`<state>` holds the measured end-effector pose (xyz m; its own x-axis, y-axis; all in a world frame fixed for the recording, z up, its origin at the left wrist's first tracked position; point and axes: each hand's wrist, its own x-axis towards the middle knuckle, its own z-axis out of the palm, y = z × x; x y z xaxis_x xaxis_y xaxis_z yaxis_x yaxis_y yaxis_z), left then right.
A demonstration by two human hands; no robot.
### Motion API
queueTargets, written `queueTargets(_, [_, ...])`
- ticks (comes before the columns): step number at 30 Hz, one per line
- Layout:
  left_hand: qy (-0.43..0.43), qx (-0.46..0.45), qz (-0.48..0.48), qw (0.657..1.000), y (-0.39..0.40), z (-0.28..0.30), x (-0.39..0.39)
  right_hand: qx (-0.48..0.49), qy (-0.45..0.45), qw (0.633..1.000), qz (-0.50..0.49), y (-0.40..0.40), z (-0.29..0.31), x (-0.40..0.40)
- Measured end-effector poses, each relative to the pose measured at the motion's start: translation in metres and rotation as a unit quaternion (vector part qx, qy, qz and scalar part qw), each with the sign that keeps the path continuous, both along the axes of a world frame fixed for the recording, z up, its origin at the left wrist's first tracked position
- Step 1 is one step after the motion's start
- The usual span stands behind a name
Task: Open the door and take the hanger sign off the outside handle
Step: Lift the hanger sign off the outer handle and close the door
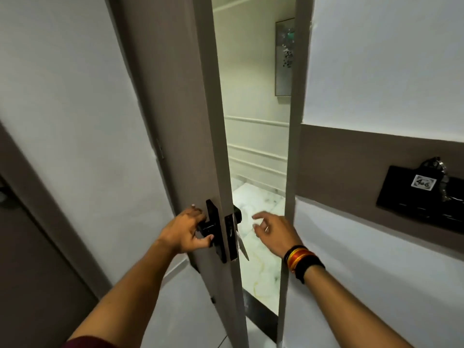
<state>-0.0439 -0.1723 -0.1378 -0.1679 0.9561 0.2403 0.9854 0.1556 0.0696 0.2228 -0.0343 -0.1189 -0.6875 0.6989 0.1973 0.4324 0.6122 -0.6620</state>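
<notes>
**Taupe door ajar, one hand on the inner handle**

Taupe-grey and partly open, the single door (175,121) stands edge-on to the camera, leaving a narrow gap onto a pale corridor with a marble-look floor (261,247). Two bare hands are in view. The left hand (187,231) is wrapped around the black inside handle (207,228), fingers curled over the lever and thumb beneath it, just beside the black backplate (216,232). The right hand (272,231) hangs in the gap between the door edge and the door frame (291,172), fingers loosely spread and holding nothing — it touches neither the door nor the frame. Its wrist carries a stack of bands (301,259) in black, red and yellow.

On the far face of the door, one black outside handle (237,214) juts into the gap. Below it a thin pale sliver, the hanger sign (243,248), shows edge-on, close against the door's outer side — how it hangs on the handle is hidden. One framed picture (285,56) is on the corridor wall. To the right, one black wall holder (421,197) carries a small label reading 406.
</notes>
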Motion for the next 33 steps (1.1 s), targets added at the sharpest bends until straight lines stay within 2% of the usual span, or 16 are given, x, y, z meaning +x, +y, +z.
queueTargets(5, [0.045, -0.084, 0.061, 0.994, -0.041, 0.016, -0.002, -0.014, -0.067, 0.994, 0.088, -0.041, -0.022, -0.037])
queueTargets(14, [0.119, -0.220, 0.160, 0.955, -0.100, 0.037, -0.011, 0.090, -0.054, 0.985, 0.140, -0.105, -0.030, -0.089])
queueTargets(20, [0.128, -0.237, 0.169, 0.948, -0.129, 0.042, -0.029, 0.129, -0.028, 0.979, 0.157, -0.127, -0.026, -0.112])
queueTargets(25, [0.141, -0.235, 0.156, 0.949, -0.142, 0.043, -0.043, 0.229, 0.033, 0.965, 0.119, -0.134, -0.016, -0.121])
queueTargets(29, [0.144, -0.237, 0.152, 0.949, -0.147, 0.041, -0.048, 0.251, 0.002, 0.963, 0.099, -0.126, -0.006, -0.131])
queueTargets(33, [0.140, -0.233, 0.143, 0.952, -0.149, 0.039, -0.053, 0.233, -0.024, 0.966, 0.112, -0.113, 0.000, -0.149])
